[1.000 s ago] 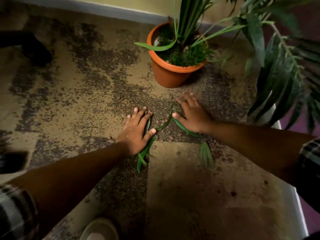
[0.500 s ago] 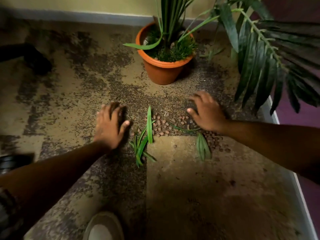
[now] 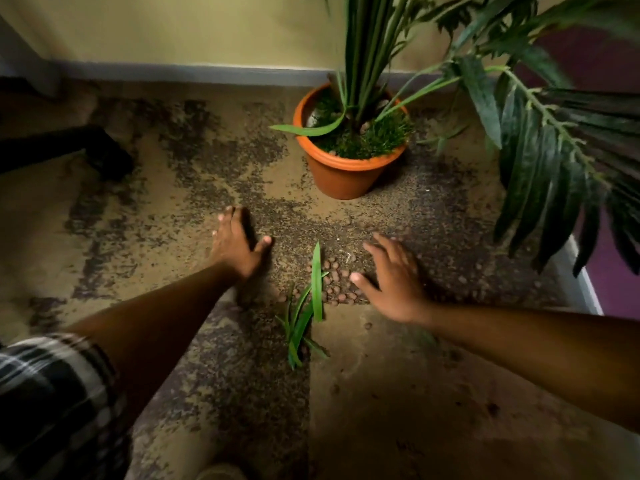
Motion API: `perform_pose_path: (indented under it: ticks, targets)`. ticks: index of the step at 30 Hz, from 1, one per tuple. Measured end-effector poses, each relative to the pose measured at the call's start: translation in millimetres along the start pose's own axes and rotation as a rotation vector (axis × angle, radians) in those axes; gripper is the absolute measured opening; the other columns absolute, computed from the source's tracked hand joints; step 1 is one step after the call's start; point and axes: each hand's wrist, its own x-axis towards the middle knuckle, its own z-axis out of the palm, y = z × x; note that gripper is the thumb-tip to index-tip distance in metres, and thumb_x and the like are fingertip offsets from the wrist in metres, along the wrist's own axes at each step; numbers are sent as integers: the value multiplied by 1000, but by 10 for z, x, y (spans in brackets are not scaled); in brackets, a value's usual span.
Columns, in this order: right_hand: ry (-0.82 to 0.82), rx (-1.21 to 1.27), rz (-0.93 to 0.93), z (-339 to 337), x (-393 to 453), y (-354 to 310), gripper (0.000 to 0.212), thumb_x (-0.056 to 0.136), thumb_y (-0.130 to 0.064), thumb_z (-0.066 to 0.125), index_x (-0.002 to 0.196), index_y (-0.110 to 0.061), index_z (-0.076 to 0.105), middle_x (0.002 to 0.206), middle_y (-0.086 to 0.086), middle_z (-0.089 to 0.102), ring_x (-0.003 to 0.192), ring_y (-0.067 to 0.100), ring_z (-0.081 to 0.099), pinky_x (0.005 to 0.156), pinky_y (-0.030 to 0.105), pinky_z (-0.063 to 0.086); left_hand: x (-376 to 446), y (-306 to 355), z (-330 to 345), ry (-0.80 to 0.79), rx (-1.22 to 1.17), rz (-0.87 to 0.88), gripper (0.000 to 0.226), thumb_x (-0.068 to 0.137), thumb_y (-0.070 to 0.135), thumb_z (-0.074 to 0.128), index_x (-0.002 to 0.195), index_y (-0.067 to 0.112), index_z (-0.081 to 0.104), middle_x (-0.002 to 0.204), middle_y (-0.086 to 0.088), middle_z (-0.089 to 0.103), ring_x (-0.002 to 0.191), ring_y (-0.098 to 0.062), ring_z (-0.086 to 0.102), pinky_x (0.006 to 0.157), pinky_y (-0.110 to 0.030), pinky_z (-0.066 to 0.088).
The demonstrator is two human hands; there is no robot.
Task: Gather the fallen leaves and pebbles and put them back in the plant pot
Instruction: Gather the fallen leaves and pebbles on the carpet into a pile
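A mottled brown floor [image 3: 104,237] fills the frame. At the right edge hang the dark fronds of a large palm plant [image 3: 554,150]. In the upper centre stands a terracotta plant pot [image 3: 341,174], round with a thick rim, holding tall green stems and moss. Below it, at the frame's centre, the left hand [image 3: 235,247] and right hand [image 3: 394,285] lie low over the floor, fingers spread and holding nothing. Between them rest the fallen leaves [image 3: 308,313], narrow bright green blades in a loose bunch, one pointing toward the pot. Just right of the leaves, touching the right thumb, sits a cluster of small round brown pebbles [image 3: 334,278]. No writing shows anywhere.
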Motion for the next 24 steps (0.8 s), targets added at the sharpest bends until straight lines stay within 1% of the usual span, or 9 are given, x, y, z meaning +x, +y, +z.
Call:
perform_pose_path:
  ticks: [4,6,9,11,14,17,19,21,24]
  targets:
    - [359,-23,102,-247,422,-55,45,93,-53,55,129,-26,54,141,2,45,133,26,42,105,48,39,-14,230,174,2,-58,31,89,98,57,53,162,7,16,171,-14,5,158,-32,-2,127,-48,-1]
    - [294,-36,156,-399,711,210,54,94,-52,58,139,-24,49,151,6,38,140,31,37,110,49,40,-201,337,284,-25,-83,155,91,96,64,48,162,11,17,171,-9,6,158,-27,-3,125,-46,-3]
    - [80,-53,249,-475,950,637,79,95,-64,50,159,-25,25,170,5,9,156,33,11,123,51,25,-540,474,365,-158,-175,317,94,90,74,42,163,24,12,171,-1,8,157,-23,-1,125,-49,1]
    - [1,-115,178,-375,899,748,85,96,-69,41,163,-25,14,172,7,-3,158,32,-5,127,51,10,-685,516,366,-235,-202,387,85,93,68,44,162,30,13,170,2,15,156,-23,15,125,-51,17]
    - [-5,-118,-29,-162,600,627,82,97,-70,32,163,-24,12,171,7,-7,158,28,-11,128,49,0,-709,525,320,-104,-97,463,67,99,55,44,157,25,27,162,1,30,147,-20,33,119,-55,32]
    - [52,-71,-275,-63,347,341,69,100,-61,38,155,-19,36,167,6,22,154,30,19,124,50,23,-444,454,234,127,-42,385,58,102,47,46,152,19,36,161,-7,33,149,-27,30,121,-56,27]
    - [164,-114,-423,-107,358,180,55,99,-53,49,143,-20,51,150,2,43,139,24,41,109,47,41,-154,384,162,237,17,254,62,99,48,51,150,15,38,160,-15,30,147,-38,29,121,-56,26]
    - [212,-195,-383,-193,535,100,53,97,-54,50,142,-25,50,148,0,43,136,23,42,105,48,43,127,318,85,216,47,112,74,96,52,56,153,10,34,162,-23,24,149,-47,23,123,-58,21]
    - [9,-206,-197,-266,805,92,67,99,-62,42,157,-34,27,168,1,16,155,31,14,119,58,25,299,280,88,24,103,82,86,96,65,48,162,19,18,170,-17,5,156,-40,-2,124,-56,1]
